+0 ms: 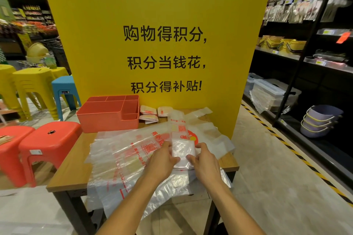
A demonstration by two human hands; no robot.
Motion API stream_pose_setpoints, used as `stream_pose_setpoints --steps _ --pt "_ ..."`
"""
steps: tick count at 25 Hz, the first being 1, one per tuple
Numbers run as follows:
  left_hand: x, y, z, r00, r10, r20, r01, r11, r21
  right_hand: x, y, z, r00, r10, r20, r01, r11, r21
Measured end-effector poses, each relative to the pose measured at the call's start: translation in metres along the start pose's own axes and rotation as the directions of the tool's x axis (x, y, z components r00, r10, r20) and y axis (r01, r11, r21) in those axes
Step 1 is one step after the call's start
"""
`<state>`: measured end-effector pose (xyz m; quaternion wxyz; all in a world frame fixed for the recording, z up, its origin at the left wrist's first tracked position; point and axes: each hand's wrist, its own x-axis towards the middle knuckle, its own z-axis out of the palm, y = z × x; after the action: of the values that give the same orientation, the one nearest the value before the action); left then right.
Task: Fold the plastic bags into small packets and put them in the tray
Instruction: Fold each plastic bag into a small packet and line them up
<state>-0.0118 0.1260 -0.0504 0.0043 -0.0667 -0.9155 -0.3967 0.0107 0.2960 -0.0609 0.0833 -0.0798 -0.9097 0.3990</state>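
- My left hand is pinching one edge of the folded bag strip.
- My right hand is pinching its opposite edge.
- Packets are lying just beside the orange tray.

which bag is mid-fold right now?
The narrow strip bag, lying lengthwise on top of the pile: the left hand and right hand pinch its near end. The other bags lie spread flat beneath it; folded packets sit beside the tray.

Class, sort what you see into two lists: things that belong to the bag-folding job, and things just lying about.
Belongs to the job: left hand, right hand, bag being folded, loose bags, finished packets, tray.

Just lying about: red stools, blue stool, yellow sign, stacked buckets.
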Motion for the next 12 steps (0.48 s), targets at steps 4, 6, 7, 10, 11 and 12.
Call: stream_pose_setpoints --steps 4,6,7,10,11,12 --pt "-0.001 0.006 0.002 0.996 0.043 -0.083 -0.032 0.990 0.135 0.004 -0.007 0.004 1.000 0.011 -0.029 -0.013 0.996 -0.087" --pt "0.001 0.007 0.000 0.995 0.050 -0.086 -0.036 0.987 0.159 0.005 -0.006 0.005 0.999 0.004 -0.035 -0.008 0.994 -0.113" --pt "0.002 0.008 -0.001 0.996 0.046 -0.075 -0.033 0.985 0.170 0.004 -0.007 0.004 0.999 -0.005 -0.040 0.000 0.992 -0.129" --pt "0.007 0.010 -0.004 0.999 0.001 -0.046 0.006 0.988 0.153 0.005 -0.006 0.005 0.998 -0.040 -0.055 0.029 0.982 -0.187" --pt "0.008 0.010 -0.005 1.000 -0.006 -0.029 0.011 0.990 0.140 0.006 -0.005 0.005 0.997 -0.045 -0.056 0.035 0.983 -0.179" --pt "0.010 0.010 -0.006 1.000 -0.003 -0.005 0.004 0.991 0.136 0.006 -0.004 0.006 0.998 -0.044 -0.051 0.035 0.984 -0.174"
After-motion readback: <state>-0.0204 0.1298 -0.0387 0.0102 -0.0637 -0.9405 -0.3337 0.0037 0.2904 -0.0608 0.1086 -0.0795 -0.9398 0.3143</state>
